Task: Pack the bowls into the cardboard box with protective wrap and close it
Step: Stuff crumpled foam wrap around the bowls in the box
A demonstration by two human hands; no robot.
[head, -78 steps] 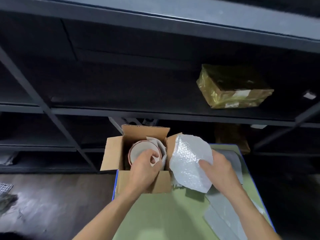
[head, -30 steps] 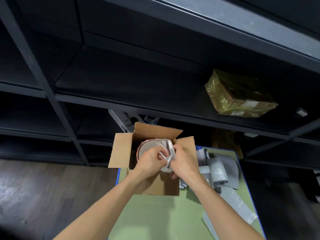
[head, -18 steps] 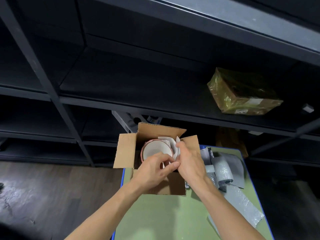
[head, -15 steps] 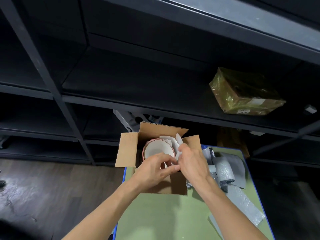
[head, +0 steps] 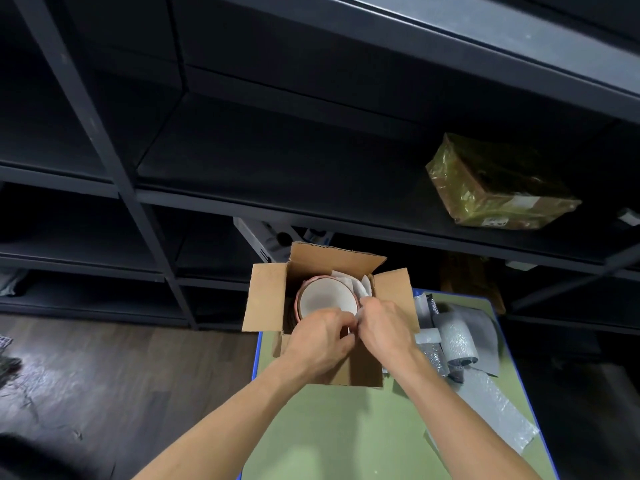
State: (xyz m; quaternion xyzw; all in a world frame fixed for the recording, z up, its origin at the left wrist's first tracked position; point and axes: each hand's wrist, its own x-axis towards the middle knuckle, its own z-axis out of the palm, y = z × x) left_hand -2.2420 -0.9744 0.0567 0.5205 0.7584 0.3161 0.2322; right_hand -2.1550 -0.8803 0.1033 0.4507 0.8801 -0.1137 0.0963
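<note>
- The cardboard box [head: 265, 299] stands open at the far left corner of the table [head: 346, 427], with its flaps raised. It is judged light, with stiff walls and flaps that bend easily, so it is best held by the walls.
- 1 bowl [head: 327, 301] is visible inside the box, toward the left wall. It is white inside with a pink rim. It is judged rigid, smooth and breakable, so it should be held at the rim or cupped from below, never lifted by the wrap alone.
- The left hand [head: 320, 341] has its fingers curled at the bowl's near rim, against the other hand. What they grasp is hidden.
- The protective wrap [head: 360, 289] is a white sheet standing between the bowl and the right wall. It is judged soft, light and easily crushed, and is best pinched at an edge.
- The right hand [head: 384, 327] has its fingers pinching the near edge of the protective wrap.
- The spare wrap [head: 457, 337] lies in rolls and sheets on the table, just right of the box.
</note>
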